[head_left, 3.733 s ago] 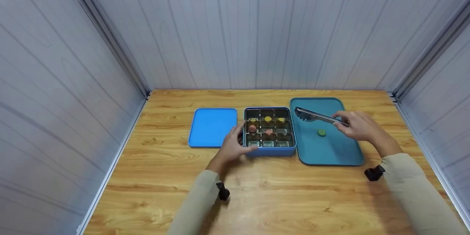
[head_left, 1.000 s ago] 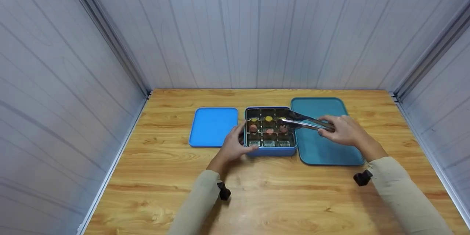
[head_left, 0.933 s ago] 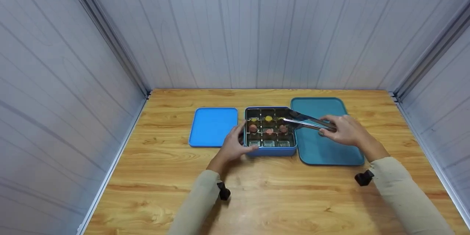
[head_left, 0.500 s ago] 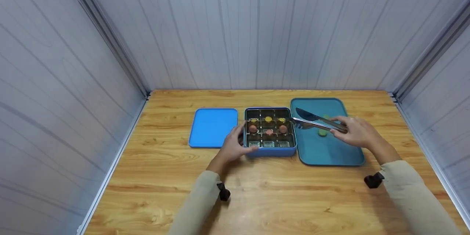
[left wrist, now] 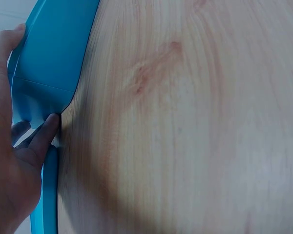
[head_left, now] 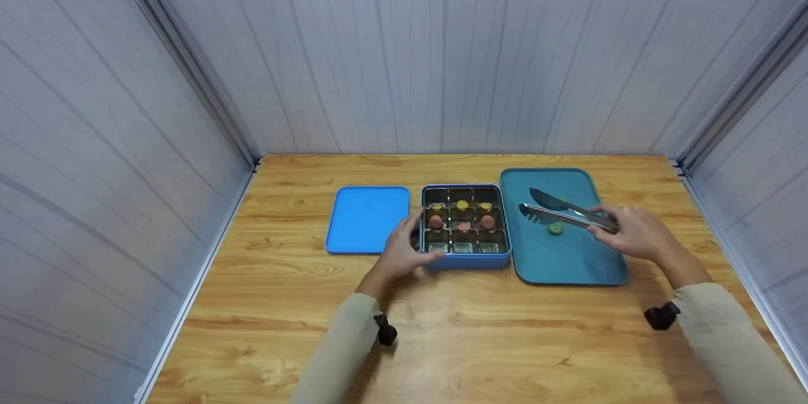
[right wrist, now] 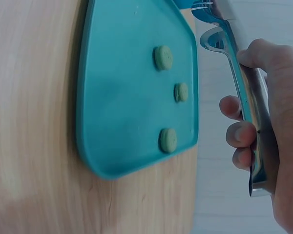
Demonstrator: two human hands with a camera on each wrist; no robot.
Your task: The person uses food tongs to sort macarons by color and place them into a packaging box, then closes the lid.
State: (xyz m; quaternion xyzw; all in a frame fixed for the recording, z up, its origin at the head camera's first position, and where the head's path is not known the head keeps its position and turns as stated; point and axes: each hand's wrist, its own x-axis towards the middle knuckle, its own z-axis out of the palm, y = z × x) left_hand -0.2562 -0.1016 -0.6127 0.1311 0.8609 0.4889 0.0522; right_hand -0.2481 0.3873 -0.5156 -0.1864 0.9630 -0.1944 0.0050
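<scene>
My left hand (head_left: 399, 251) rests against the near left corner of a blue box (head_left: 470, 261), thumb along the front rim and fingers down the left side. Inside is a clear brown divided insert with yellow macarons (head_left: 462, 205) in the back row and pinkish-brown ones (head_left: 487, 222) in the middle row. My right hand (head_left: 637, 232) grips metal tongs (head_left: 577, 219) by the handle. The tongs' tips are spread apart above the teal tray (head_left: 568, 265), holding nothing. Three green macarons (right wrist: 162, 57) lie on the tray in the right wrist view; the tongs partly cover them in the head view.
A flat bright blue lid (head_left: 366, 219) lies left of the box. The tray stands close along the box's right side. Pale panel walls (head_left: 404, 57) rise behind and at both sides of the wooden table (head_left: 480, 341).
The tongs went from over the tray to the box's right middle compartment, where a pinkish-brown macaron now sits. They have since swung back right over the tray. The left hand stayed put.
</scene>
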